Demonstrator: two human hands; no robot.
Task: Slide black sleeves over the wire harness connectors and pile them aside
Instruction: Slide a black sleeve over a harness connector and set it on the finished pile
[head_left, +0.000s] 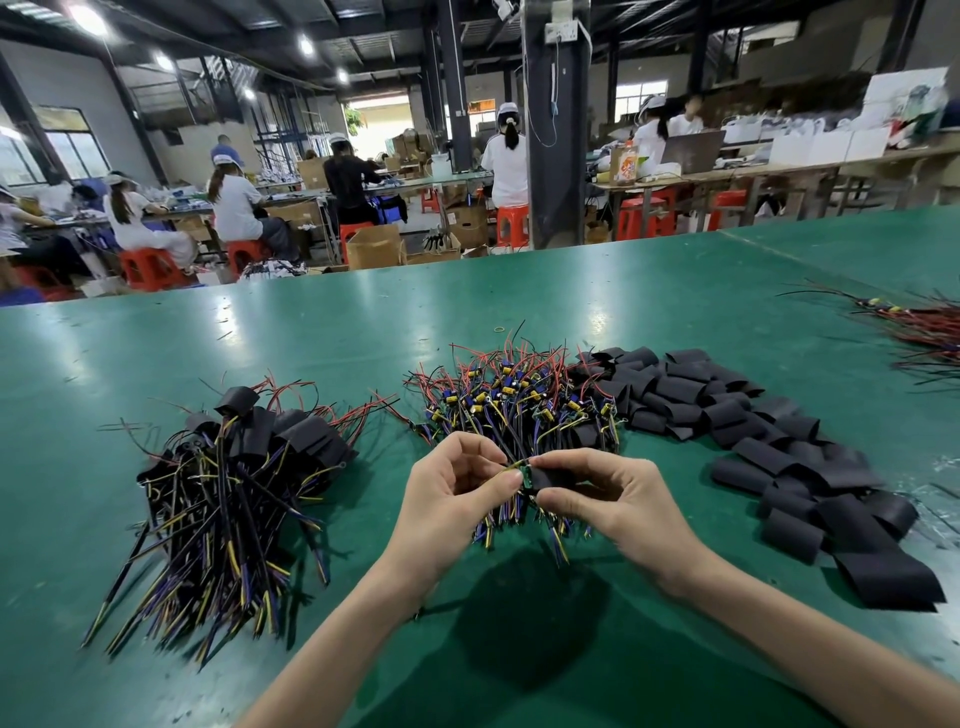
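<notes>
Open green table (363, 322) runs from the central heap of unsleeved harnesses (519, 395) back to its far edge. Just before that heap the left hand (457, 488) pinches one harness (511, 466) by its wires and the right hand (602, 493) grips a black sleeve (545, 479) at its connector (528, 477); loose sleeves (727, 415) spread right of the heap, sleeved harnesses (234, 467) lie left.

- Two hands: left hand (457, 486), right hand (615, 496).
- One connector (528, 477) and one black sleeve (549, 479), pinched between them.
- One pile of sleeved harnesses (234, 467), too many to count.
- One heap of bare harnesses (519, 400), too tangled to count.
- One spread of loose sleeves (753, 431), dozens.
- One far wire bundle (924, 332).
- One small ring (500, 329) on the counter (311, 338).
</notes>
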